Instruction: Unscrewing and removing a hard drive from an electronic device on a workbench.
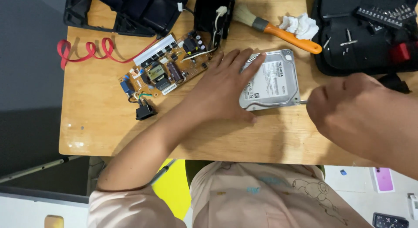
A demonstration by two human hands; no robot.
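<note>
Two hands are on the job: my left hand point(222, 86) lies flat with fingers spread on the silver hard drive point(271, 82), which rests near the middle of the wooden table point(100, 114); my right hand point(348, 108) is closed around a thin tool whose tip point(303, 102) meets the drive's lower right corner. I judge the tip could slip and gouge the casing if pressure drifts. One open black tool case point(361, 49), upper right, holds bits and small screws.
</note>
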